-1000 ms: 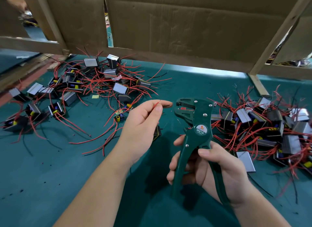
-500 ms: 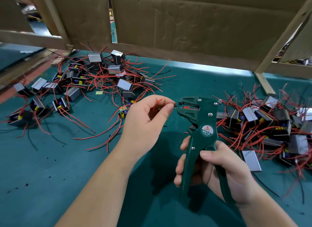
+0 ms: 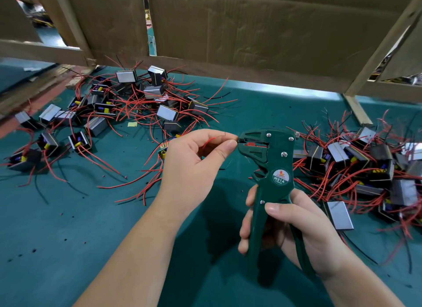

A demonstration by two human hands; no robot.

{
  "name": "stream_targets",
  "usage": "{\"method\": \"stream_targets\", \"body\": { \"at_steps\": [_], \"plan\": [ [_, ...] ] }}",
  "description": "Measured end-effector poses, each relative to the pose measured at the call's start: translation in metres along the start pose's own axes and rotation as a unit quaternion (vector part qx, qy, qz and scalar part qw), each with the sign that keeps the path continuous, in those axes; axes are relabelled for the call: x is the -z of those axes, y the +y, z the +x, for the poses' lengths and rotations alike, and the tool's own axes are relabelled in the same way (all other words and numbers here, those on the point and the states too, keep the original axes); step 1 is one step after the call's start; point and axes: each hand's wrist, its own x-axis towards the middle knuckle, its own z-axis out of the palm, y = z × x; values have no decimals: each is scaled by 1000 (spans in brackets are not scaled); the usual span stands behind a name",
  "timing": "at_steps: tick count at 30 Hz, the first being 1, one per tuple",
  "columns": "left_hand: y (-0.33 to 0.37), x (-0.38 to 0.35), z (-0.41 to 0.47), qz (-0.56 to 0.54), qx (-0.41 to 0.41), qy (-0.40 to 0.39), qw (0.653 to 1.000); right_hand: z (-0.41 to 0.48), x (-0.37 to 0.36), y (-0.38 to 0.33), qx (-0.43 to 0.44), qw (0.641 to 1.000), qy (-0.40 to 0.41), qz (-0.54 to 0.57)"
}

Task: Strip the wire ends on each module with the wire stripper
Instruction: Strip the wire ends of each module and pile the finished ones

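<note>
Since a second ago, left hand (image 3: 194,167) brought the thin red wire (image 3: 209,141) tip right up to the head of the green pistol-grip wire stripper (image 3: 269,169); thumb and forefinger pinch the wire. Right hand (image 3: 294,236) wraps the stripper handles, held above the teal surface (image 3: 68,238). Piles of black-and-silver modules with red leads lie left (image 3: 127,101) and right (image 3: 365,165).

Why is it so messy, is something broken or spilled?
Nothing looks broken. The modules just lie in loose heaps, wires tangled. Tiny red and black specks dot the green mat; I can't tell what they are.
</note>
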Motion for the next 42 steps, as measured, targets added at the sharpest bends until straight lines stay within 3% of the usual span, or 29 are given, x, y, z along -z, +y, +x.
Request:
{"method": "stream_targets", "body": {
  "at_steps": [9,15,21,26,29,34,42],
  "plan": [
    [-4,0,0,-40,67,-69,995,0,-16,2,8,995,78,64],
    [-13,-5,1,5,125,-55,991,10,-11,-1,13,981,157,114],
    [-17,1,4,17,132,-41,990,6,-2,-6,68,971,138,185],
    [-14,3,4,56,97,-54,992,8,6,-6,29,975,97,198],
    [-14,2,3,64,71,-66,993,8,4,-2,-5,983,50,178],
    [-14,4,3,-14,110,-41,993,5,0,-1,-36,987,-9,156],
    [-12,7,3,37,11,1,999,3,-6,-1,-13,995,-25,96]
  ]
}}
